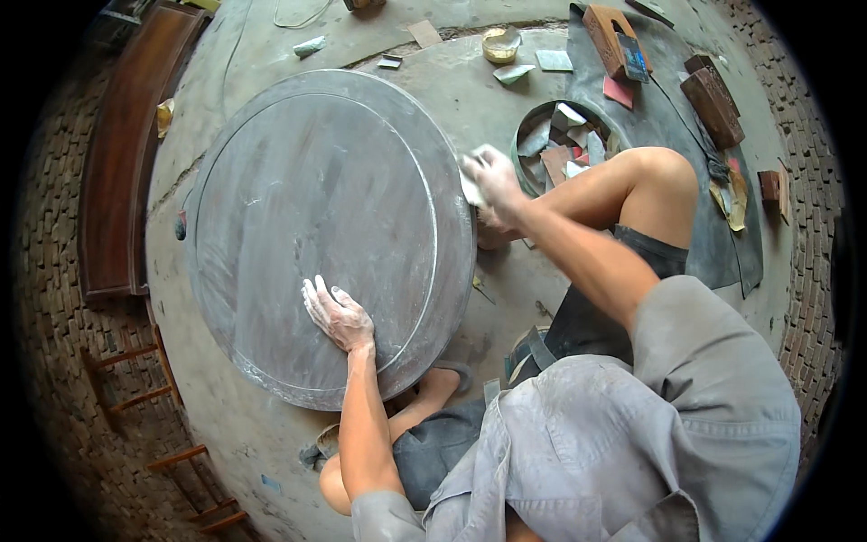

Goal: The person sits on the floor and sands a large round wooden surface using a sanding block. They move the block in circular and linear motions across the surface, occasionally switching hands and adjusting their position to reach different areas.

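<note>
A large round wooden tabletop, dark and streaked with pale dust, fills the left middle, a thin groove running inside its rim. My left hand lies flat on its near part, fingers stretched out and coated in white dust. At the right rim, my right hand is closed on a pale piece of sandpaper pressed against the edge. That hand is a little blurred, and its fingers partly cover the sheet.
Right of the tabletop stands a round bin of sandpaper scraps. Beyond it a dark mat bears wooden blocks and a phone. A bowl-like yellowish container is at the back. A long brown wooden panel stands left. My legs flank the work.
</note>
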Demonstrator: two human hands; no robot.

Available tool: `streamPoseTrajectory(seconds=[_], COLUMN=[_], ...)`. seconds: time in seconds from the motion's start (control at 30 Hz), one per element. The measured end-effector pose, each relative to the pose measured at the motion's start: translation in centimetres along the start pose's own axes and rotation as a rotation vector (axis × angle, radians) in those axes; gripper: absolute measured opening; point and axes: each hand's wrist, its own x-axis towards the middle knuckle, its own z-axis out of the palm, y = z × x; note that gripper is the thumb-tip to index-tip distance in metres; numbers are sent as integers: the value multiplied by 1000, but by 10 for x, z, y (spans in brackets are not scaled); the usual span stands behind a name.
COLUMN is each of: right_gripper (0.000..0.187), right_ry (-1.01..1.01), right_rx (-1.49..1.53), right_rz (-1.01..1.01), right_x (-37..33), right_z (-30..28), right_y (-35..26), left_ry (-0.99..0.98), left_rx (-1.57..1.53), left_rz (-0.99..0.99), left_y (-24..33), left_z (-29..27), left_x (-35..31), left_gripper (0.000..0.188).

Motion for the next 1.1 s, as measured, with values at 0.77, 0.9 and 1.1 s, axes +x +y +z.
streamPoseTrajectory(seconds=[0.77,0.9,1.1], right_gripper=[20,22,26], right_ry=[-329,-423,-434], right_rx=[-160,-188,-162], right_rz=[-84,-137,-84], right_x=[164,233,206], right_z=[43,80,66], right_y=[-70,-107,-77], left_ry=[-37,-29,-30], left_rx=[8,-32,-15], left_rz=[-10,12,-22], left_y=[7,12,5], left_z=[-4,2,-7], left_x=[2,4,-1], left_gripper=[42,40,41])
